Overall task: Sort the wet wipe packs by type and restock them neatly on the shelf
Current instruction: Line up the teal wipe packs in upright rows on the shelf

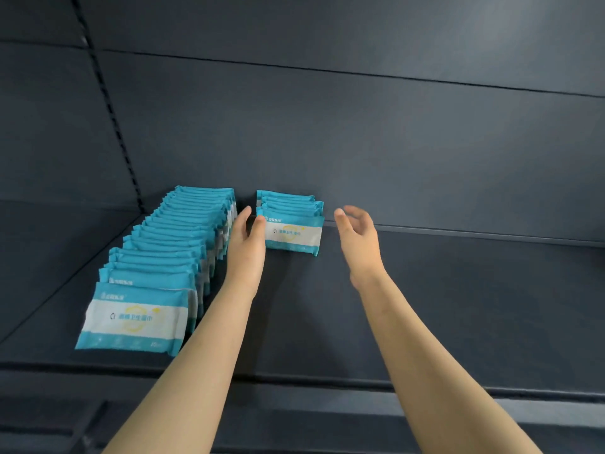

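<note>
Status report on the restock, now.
Left hand touching short row of teal-and-white plastic wet wipe packs. Right hand open, clear of it. Nothing in the way.

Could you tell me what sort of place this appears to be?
Probably a shop aisle, or a mock-up of one: a dark display shelf with a slotted upright in its back panel, holding a long row of teal wet wipe packs faced forward, and a short second row beside it.
</note>
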### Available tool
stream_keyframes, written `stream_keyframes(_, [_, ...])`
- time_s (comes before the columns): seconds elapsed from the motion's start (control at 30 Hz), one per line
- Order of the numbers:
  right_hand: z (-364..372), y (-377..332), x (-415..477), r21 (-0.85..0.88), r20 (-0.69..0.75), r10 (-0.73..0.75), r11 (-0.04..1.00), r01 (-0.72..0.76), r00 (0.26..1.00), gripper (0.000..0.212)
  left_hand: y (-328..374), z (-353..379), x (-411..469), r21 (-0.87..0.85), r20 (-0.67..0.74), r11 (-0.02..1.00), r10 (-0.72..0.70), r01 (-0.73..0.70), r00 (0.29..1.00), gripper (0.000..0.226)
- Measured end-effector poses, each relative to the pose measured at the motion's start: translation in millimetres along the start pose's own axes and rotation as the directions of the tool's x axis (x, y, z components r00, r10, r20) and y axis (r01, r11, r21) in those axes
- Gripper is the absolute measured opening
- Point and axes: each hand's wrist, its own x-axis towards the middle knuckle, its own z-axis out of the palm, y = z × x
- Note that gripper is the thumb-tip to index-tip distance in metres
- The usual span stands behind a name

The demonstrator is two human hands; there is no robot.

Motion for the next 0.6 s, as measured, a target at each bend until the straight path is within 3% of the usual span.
stream_keyframes(0.23, [-48,-47,-91,0.079,-0.084,-0.012,0.997,0.019,0.996,0.035,45,-21,-55,-0.077,0.257,0.996,0.053,-0.034,0.965,0.050])
stream_keyframes(0.43, [-84,-37,-197,0.119,-0.254,0.016,0.993,0.014,0.967,0.022,55,-55,-125,-0.069,0.519,0.997,0.023,0.016,0.855,0.052])
stream_keyframes(0.6, [-126,6,-280,0.136,-0.378,0.086,0.990,-0.036,0.922,0.037,36,-65,-187,-0.003,0.662,0.989,-0.110,0.150,0.742,0.047])
